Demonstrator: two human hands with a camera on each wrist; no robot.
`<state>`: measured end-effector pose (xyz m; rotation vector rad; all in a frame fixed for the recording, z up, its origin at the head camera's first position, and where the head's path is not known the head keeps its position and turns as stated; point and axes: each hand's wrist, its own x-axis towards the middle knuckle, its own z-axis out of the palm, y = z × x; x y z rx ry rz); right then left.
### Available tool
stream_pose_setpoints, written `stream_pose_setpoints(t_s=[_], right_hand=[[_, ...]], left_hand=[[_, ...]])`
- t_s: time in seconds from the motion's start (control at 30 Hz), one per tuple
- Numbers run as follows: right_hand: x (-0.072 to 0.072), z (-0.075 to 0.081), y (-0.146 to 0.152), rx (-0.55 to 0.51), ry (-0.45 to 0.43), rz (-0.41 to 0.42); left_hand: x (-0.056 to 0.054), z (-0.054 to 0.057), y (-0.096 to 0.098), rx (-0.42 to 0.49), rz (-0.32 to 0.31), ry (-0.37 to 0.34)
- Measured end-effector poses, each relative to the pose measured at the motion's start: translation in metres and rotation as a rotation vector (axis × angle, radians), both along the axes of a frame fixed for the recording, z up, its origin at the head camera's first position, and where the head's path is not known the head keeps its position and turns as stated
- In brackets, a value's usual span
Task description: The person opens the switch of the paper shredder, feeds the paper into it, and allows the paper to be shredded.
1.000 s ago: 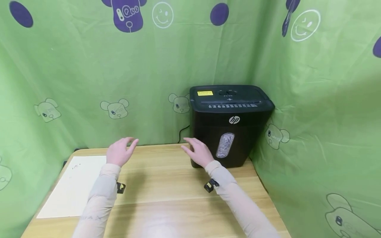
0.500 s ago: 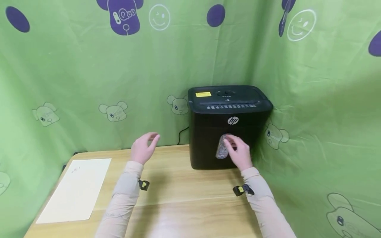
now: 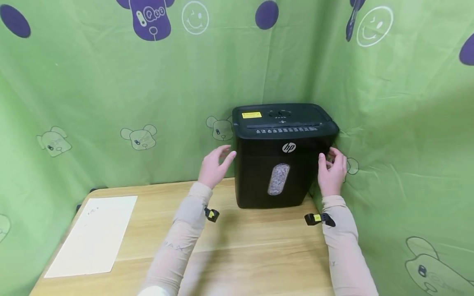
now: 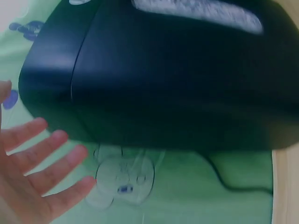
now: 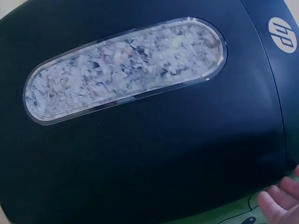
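Note:
A black paper shredder (image 3: 259, 172) with an HP logo stands upright at the back right of the wooden table. Shredded paper shows through its oval window (image 5: 126, 70). My left hand (image 3: 216, 166) is beside the shredder's left side, below the lid edge; in the left wrist view its fingers (image 4: 60, 172) are spread and relaxed. On the opposite side, my right hand (image 3: 332, 174) is near the right side under the lid. Its fingers (image 5: 271, 205) are loosely bent beside the body. Whether either hand touches the shredder I cannot tell. Neither hand holds anything.
A white sheet (image 3: 94, 238) lies on the left of the table (image 3: 259, 255). A black power cord (image 4: 224, 184) runs behind the shredder. Green curtains (image 3: 177, 90) enclose the table at the back and both sides.
Both hands have moved right, the left one up to the shredder's left side. My right hand has passed across the shredder's front to its right side. The shredder has stayed in place.

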<state>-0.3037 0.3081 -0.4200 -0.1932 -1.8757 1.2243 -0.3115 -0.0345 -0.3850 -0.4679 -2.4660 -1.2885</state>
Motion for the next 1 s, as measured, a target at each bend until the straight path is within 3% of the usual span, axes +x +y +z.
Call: stream_pose_setpoints(t_s=[0.17, 0.27, 0.37, 0.73, 1.0], right_hand=[[-0.001, 0.002, 0.005, -0.045, -0.096, 0.021], [-0.001, 0.002, 0.006, -0.076, -0.127, 0.041], [-0.003, 0.001, 0.005, -0.101, -0.125, 0.051], [-0.002, 0.003, 0.006, -0.133, -0.116, 0.112], [0.003, 0.006, 0.011, -0.08, -0.119, 0.196]], left_hand=[[-0.005, -0.002, 0.022, 0.106, -0.03, -0.107], [-0.006, -0.005, 0.028, 0.176, -0.029, -0.134], [-0.006, -0.008, 0.03, 0.224, -0.028, -0.134], [-0.005, -0.012, 0.033, 0.273, -0.026, -0.122], [-0.003, -0.013, 0.037, 0.297, 0.036, -0.112]])
